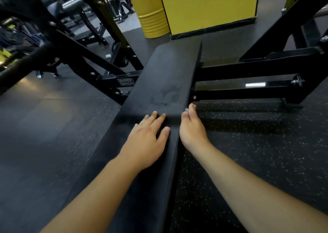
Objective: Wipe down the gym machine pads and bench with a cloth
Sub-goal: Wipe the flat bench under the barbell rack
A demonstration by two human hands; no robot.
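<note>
- Bench [159,83] pad is running lengthwise away from the camera, between 2 black frame [248,69] sections; dusty smudge marks are showing mid-pad.
- Left hand [147,140] is lying flat on the pad top, fingers straight, gripping nothing, likely bracing.
- Right hand [192,128] is hugging the pad's right edge; fingers hidden, grip unclear.
- No cloth is showing, so wiping probably isn't underway.
</note>
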